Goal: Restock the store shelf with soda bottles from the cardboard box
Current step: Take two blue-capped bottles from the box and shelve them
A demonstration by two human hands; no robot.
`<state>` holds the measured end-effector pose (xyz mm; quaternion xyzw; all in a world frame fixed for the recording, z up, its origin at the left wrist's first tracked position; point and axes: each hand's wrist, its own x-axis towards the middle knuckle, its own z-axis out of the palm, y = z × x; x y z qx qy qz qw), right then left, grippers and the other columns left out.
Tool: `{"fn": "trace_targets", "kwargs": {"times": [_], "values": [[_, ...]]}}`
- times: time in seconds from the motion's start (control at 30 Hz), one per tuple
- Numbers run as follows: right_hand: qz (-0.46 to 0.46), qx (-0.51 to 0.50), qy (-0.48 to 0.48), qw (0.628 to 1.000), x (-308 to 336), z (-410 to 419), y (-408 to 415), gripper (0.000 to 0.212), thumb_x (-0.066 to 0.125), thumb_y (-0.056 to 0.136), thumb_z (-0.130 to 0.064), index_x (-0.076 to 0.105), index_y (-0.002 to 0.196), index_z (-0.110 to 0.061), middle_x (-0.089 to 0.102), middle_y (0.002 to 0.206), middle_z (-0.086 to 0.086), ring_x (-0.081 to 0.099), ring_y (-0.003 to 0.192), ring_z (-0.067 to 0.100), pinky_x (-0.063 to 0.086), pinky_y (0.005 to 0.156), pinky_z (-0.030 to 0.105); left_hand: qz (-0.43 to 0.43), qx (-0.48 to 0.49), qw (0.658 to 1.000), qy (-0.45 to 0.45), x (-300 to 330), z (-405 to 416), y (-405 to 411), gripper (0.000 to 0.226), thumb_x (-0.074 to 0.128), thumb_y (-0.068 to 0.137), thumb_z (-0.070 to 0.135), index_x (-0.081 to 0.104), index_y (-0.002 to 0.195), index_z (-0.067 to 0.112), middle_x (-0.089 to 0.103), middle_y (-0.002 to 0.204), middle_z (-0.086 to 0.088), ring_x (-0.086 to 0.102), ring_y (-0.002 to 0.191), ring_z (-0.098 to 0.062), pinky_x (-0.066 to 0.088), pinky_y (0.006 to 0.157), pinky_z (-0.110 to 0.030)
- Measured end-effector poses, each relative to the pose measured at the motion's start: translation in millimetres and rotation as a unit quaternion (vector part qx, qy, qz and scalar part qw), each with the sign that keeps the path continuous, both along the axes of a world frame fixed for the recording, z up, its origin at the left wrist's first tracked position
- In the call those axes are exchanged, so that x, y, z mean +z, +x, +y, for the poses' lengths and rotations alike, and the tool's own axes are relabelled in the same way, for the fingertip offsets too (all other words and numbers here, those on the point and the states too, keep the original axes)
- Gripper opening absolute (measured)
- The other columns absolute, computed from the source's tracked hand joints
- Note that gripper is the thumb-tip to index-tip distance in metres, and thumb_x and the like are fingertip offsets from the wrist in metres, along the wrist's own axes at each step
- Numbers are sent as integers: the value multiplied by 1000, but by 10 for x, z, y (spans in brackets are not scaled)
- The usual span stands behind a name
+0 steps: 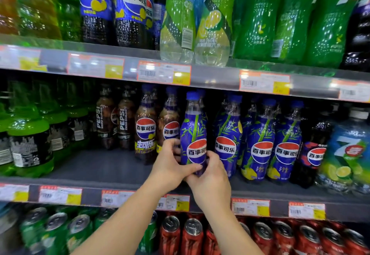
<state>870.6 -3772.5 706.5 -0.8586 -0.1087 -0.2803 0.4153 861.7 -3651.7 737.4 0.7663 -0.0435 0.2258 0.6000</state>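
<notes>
A blue Pepsi bottle with a bamboo-pattern label and blue cap stands upright at the front of the middle shelf. My left hand grips its lower part from the left, thumb across the base. From the right, my right hand wraps its fingers round the bottom of the same bottle. To its right stand three matching blue bottles. The cardboard box is out of sight.
Brown Pepsi bottles stand just left of the held bottle, with bare shelf floor in front and further left. Green bottles fill the far left. Large bottles line the upper shelf. Cans fill the bottom shelf.
</notes>
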Motion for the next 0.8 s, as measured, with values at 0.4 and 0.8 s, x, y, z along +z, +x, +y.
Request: {"fn": "trace_targets", "kwargs": {"times": [0.4, 0.8], "values": [[59, 34, -130, 989, 65, -624, 71, 50, 57, 89, -40, 43, 136, -44, 64, 85, -13, 59, 86, 12, 49, 82, 33, 53, -86, 993, 55, -99, 47, 223, 64, 77, 78, 22, 46, 134, 24, 61, 122, 14, 61, 109, -4, 51, 97, -38], [-85, -35, -92, 992, -105, -833, 154, 24, 77, 74, -27, 74, 97, -29, 57, 89, -9, 58, 72, 11, 44, 68, 22, 103, 80, 968, 216, -169, -70, 257, 61, 85, 60, 45, 54, 108, 24, 70, 102, 9, 64, 91, -9, 53, 81, -31]]}}
